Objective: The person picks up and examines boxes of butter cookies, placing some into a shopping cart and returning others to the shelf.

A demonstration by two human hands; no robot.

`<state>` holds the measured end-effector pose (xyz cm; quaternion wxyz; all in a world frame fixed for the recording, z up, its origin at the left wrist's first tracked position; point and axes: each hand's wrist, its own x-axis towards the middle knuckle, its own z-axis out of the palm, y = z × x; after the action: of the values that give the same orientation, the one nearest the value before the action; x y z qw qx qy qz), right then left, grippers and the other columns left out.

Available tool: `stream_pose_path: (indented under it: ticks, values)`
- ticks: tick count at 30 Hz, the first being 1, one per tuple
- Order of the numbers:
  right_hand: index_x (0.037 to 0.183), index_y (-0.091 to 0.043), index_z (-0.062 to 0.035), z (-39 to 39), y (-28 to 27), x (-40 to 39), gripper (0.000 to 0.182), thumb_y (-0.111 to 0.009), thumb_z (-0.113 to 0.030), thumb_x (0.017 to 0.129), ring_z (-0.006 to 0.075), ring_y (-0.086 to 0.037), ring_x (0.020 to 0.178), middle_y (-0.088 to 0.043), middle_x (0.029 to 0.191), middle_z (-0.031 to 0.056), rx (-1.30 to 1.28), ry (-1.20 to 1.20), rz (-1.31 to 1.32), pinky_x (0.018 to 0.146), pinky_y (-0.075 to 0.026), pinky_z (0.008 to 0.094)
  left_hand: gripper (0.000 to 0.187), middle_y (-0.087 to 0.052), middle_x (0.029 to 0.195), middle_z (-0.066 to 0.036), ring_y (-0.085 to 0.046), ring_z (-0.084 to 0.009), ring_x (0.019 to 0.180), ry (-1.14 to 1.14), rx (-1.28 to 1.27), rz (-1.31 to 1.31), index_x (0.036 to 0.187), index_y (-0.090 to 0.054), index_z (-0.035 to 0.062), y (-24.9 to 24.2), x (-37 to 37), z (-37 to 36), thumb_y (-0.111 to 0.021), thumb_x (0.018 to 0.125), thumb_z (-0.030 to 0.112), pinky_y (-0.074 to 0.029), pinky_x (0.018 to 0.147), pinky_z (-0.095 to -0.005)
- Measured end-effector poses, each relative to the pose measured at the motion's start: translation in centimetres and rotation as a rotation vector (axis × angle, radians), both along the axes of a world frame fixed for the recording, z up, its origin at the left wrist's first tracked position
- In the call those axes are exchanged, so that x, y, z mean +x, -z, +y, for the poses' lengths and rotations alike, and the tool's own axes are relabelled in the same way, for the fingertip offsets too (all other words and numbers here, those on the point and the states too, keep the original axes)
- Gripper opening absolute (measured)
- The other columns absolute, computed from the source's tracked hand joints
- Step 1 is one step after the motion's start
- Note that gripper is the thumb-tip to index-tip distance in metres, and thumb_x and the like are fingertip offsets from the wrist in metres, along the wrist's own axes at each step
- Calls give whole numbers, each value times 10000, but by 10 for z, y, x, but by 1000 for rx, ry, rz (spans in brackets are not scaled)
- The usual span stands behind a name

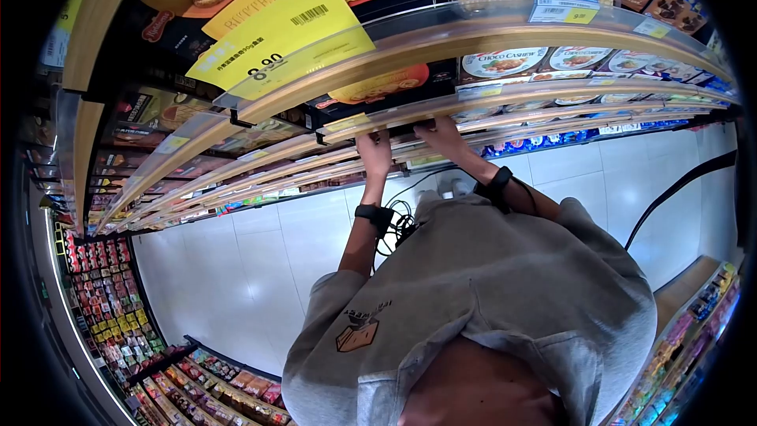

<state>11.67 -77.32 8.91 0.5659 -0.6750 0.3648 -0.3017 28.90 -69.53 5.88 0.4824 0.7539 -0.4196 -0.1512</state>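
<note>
Head view, looking down my torso toward a store shelf. My left hand (374, 151) and my right hand (443, 136) both reach to the front edge of one shelf (331, 159), under the dark butter cookie box (378, 87) that stands on the shelf above. The fingers of each hand disappear past the shelf edge, so I cannot tell whether they are apart or closed on anything. The two hands lie near each other, not touching. A black wristband (373, 214) circles my left wrist. A yellow price tag (276, 39) hangs higher up.
</note>
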Motion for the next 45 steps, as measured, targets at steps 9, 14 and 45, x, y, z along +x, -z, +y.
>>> stream_pose_path:
  ticks: [9,14,45]
  values:
    - [1013,-641,16,-29,41,29,191,-587,-147,929,143,-681,740,-686,880,76,110,-78,-63,587,-525,245,302,-652,1068,-153,-588,-213,990,-65,103,100,1127,-603,-47,-11,22,-12,-550,915,161,-449,870,-315]
    - [923,-678,3,-39,51,46,175,-572,-136,907,136,-671,722,-698,801,77,45,-84,129,603,-536,263,375,-595,1235,-162,-538,-227,1144,-200,151,153,1239,-562,-19,15,36,-23,-537,931,194,-398,978,-328]
    - [1042,-600,-1,155,0,-33,189,-508,-144,961,165,-667,742,-680,894,105,446,-1539,503,641,-517,261,310,-639,1067,-37,-649,-155,959,-1532,-49,941,1223,-538,110,-102,-398,544,-514,961,275,-483,806,-279]
